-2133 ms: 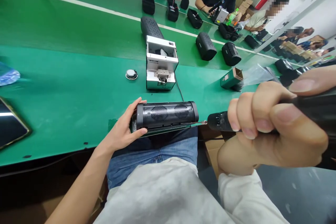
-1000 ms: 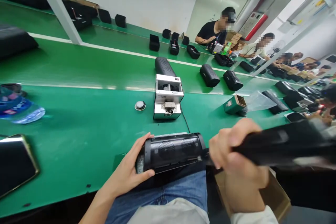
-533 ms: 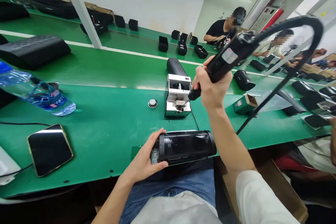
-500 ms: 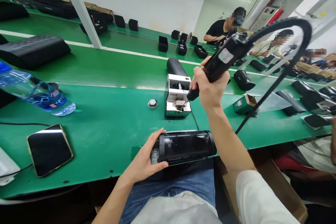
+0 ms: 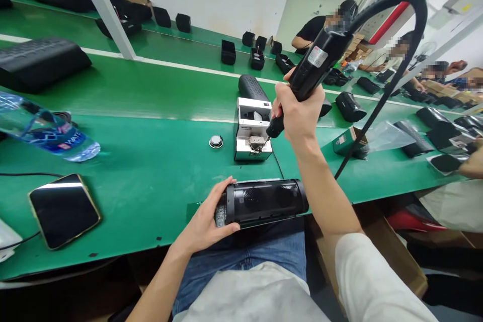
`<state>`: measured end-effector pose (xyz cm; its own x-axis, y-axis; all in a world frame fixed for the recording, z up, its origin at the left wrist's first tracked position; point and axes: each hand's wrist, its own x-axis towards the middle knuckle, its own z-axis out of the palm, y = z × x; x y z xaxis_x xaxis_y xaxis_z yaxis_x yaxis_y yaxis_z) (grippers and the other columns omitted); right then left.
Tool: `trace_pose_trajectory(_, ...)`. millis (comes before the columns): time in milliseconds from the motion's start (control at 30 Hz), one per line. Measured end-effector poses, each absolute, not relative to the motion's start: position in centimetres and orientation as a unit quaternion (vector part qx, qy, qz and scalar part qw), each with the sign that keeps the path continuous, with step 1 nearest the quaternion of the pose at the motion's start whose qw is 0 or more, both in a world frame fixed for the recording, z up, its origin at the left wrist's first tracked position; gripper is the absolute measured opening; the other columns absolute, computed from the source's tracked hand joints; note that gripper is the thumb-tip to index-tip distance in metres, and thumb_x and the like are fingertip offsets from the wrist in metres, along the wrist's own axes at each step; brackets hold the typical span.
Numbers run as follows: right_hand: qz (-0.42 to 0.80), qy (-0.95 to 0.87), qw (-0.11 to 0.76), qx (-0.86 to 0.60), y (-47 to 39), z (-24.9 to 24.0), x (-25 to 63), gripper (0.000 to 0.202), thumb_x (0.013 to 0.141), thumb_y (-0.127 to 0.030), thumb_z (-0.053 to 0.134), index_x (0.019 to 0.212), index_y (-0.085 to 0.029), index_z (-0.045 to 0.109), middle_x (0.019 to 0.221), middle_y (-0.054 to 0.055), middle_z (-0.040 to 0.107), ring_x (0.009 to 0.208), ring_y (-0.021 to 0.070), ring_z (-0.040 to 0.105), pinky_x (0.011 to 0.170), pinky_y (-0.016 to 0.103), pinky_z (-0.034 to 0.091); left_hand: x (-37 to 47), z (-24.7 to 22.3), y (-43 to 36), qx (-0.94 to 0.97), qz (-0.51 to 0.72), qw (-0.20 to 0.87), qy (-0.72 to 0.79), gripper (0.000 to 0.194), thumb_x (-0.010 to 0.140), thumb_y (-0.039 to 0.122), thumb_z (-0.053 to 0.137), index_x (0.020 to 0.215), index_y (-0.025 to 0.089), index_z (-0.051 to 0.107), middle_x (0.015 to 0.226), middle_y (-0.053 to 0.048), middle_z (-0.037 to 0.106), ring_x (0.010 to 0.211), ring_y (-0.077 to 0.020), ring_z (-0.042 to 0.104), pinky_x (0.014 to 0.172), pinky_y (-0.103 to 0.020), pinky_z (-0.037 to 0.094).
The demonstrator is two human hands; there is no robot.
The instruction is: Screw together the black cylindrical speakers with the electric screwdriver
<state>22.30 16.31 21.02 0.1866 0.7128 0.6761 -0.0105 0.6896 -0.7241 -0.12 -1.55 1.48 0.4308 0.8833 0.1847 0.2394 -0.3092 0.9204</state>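
Black elongated speaker body [image 5: 267, 200] with round perforated grilles: laid on its side, left to right, at the near edge of the green work surface [image 5: 151, 161], just above the lap. Its left end is gripped by the left hand [image 5: 207, 219], thumb on the near side, fingers over the far side.

Black electric screwdriver [image 5: 309, 68] with a white label is clamped in the right hand [image 5: 302, 110], tilted, bit end down-left. Tip is held at the small metal block on the front of the white box-shaped metal dispenser [image 5: 253, 123]; contact can't be told. Thick black cable [image 5: 417, 7] is looped from the screwdriver's top, then run down to the right. Hands are apart.

Small round silver disc-shaped part [image 5: 216, 141] is set left of the dispenser, not touching. Black textured case [image 5: 252, 86] is seen right behind the dispenser. Dark phone with gold edge [image 5: 65, 211] and clear blue-labelled plastic bottle [image 5: 53, 133] are placed at far left. Green open-topped box [image 5: 344, 142] is placed to the right, clear plastic bag [image 5: 388, 136] beside it. More black housings [image 5: 350, 106] are spread along the line; people are seated beyond.
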Motion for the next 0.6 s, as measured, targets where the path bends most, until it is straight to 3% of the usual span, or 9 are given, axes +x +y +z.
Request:
trace_pose_trajectory(167, 0.276, -0.568, 0.72, -0.287, 13.5, 22.8, 24.0, 0.032, 0.078, -0.039, 0.087, 0.091, -0.03, 0.058, 0.053, -0.013, 0.041, 0.036, 0.0102, 0.04, 0.038, 0.029, 0.039, 0.0, 1.8, -1.4, 0.727, 0.371, 0.432, 0.384, 0.103, 0.097, 0.067, 0.079, 0.178, 0.031, 0.026, 0.173, -0.018, 0.048, 0.16, -0.0414, 0.05, 0.135, -0.059, 0.039)
trace_pose_trajectory(333, 0.274, -0.544, 0.741, -0.283, 4.8, 26.8, 27.3, 0.023, 0.072, -0.021, 0.081, 0.087, -0.029, 0.065, 0.052, -0.013, 0.044, 0.036, 0.0086, 0.034, 0.034, 0.028, 0.032, -0.1, 1.6, -1.2, 0.733, 0.368, 0.423, 0.386, 0.102, 0.098, 0.064, 0.078, 0.178, 0.028, 0.025, 0.172, -0.019, 0.049, 0.16, -0.0408, 0.049, 0.136, -0.06, 0.035)
trace_pose_trajectory(467, 0.252, -0.519, 0.756, -0.308, -1.9, 27.9, 29.7, 0.027, 0.062, -0.009, 0.075, 0.083, -0.026, 0.07, 0.049, -0.014, 0.042, 0.033, 0.0039, 0.021, 0.03, 0.023, 0.023, -0.3, 1.0, -1.0, 0.736, 0.367, 0.428, 0.374, 0.112, 0.095, 0.064, 0.082, 0.18, 0.029, 0.018, 0.178, -0.02, 0.04, 0.163, -0.042, 0.044, 0.137, -0.063, 0.032)
trace_pose_trajectory(600, 0.229, -0.542, 0.737, -0.333, -5.0, 26.3, 31.2, 0.029, 0.07, -0.012, 0.089, 0.084, -0.03, 0.071, 0.049, -0.014, 0.046, 0.029, 0.0046, 0.022, 0.029, 0.023, 0.021, -0.4, 0.6, -1.1, 0.743, 0.372, 0.413, 0.373, 0.123, 0.091, 0.064, 0.087, 0.182, 0.033, 0.01, 0.182, -0.02, 0.032, 0.165, -0.0447, 0.04, 0.135, -0.068, 0.034)
